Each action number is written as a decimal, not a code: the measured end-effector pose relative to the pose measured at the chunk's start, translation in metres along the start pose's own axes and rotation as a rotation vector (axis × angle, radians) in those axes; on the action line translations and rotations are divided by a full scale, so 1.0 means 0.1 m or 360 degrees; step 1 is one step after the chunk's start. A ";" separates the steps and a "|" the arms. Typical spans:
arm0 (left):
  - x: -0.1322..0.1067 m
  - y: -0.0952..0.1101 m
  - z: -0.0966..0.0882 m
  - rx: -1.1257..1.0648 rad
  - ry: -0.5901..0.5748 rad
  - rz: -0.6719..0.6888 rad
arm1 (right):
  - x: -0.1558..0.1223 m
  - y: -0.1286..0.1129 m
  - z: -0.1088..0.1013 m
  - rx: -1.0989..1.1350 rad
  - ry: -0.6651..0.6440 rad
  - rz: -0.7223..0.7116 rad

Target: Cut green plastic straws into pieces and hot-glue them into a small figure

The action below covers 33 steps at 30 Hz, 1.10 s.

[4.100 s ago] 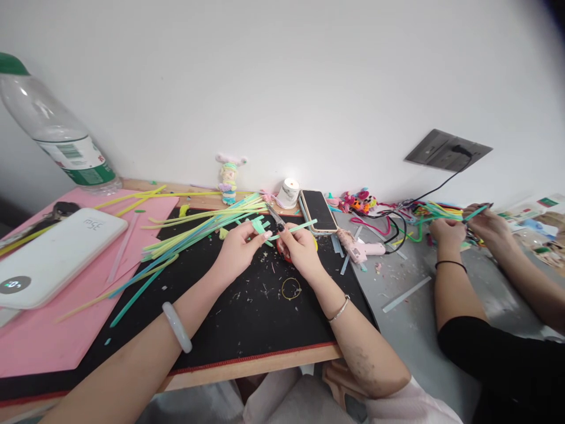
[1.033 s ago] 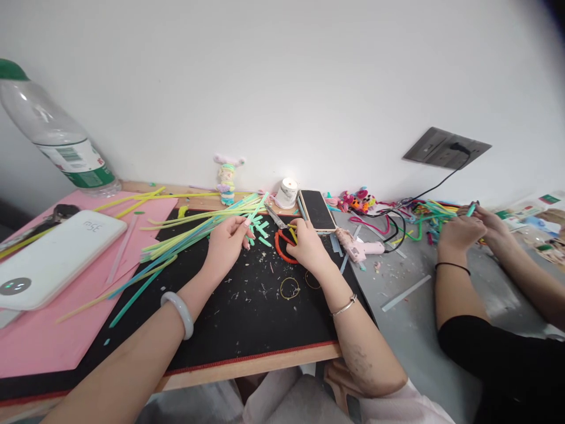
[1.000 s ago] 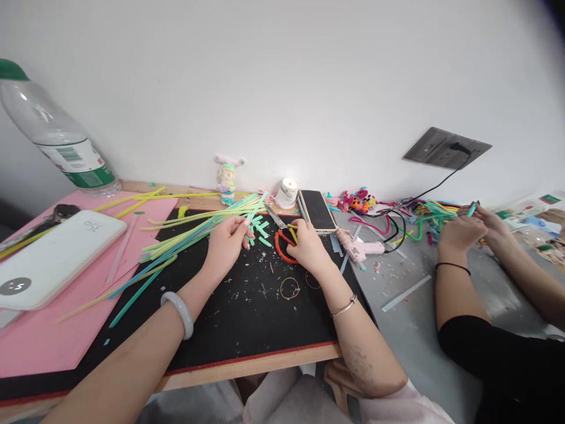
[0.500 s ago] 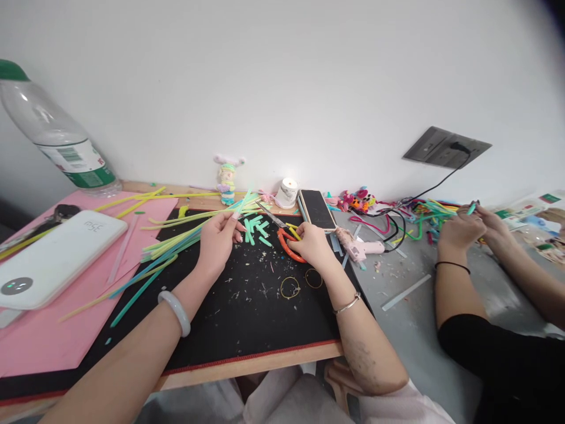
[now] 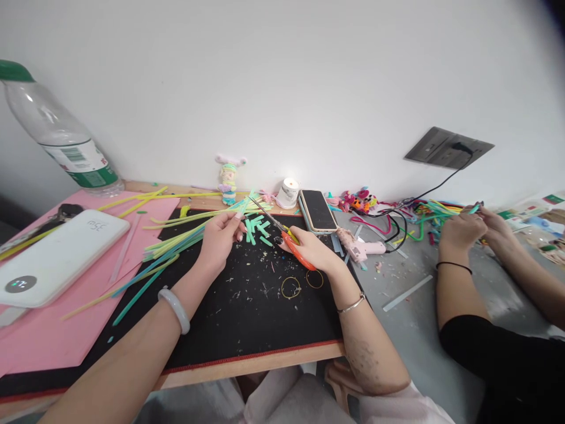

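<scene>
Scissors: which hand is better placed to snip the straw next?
Right. The right hand holds the scissors, blades pointing at the teal straw that the left hand pinches above the mat. The left probably just steadies it.

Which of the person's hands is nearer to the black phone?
Right. The right hand, holding scissors, lies just in front of the phone; the left hand, holding a straw, is farther left.

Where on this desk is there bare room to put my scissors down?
The black mat is mostly bare near its front edge, below the two rings. The pink sheet is free in front of the power bank. Crowded: straws and cut pieces at the mat's far side.
</scene>
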<state>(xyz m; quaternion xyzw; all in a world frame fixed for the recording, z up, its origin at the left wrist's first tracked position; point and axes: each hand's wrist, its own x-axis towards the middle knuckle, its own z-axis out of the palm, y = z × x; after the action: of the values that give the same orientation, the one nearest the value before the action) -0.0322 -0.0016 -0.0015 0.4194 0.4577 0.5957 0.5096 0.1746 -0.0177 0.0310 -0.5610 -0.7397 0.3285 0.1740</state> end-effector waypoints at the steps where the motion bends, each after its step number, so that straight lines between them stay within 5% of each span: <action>1: 0.00 0.00 0.00 -0.0003 -0.0039 -0.0019 | 0.00 0.00 0.00 -0.0010 -0.0018 -0.0020; 11: -0.02 0.00 0.00 0.0177 -0.0377 -0.0116 | 0.03 0.03 -0.03 0.0106 -0.0189 -0.0099; 33: -0.02 0.01 0.00 0.0103 -0.0446 -0.0186 | 0.01 -0.01 -0.03 0.0196 -0.0225 -0.0095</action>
<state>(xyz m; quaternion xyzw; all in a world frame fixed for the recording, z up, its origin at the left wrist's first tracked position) -0.0324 -0.0038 -0.0007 0.4874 0.4248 0.4856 0.5884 0.1760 -0.0164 0.0339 -0.5023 -0.7450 0.4066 0.1653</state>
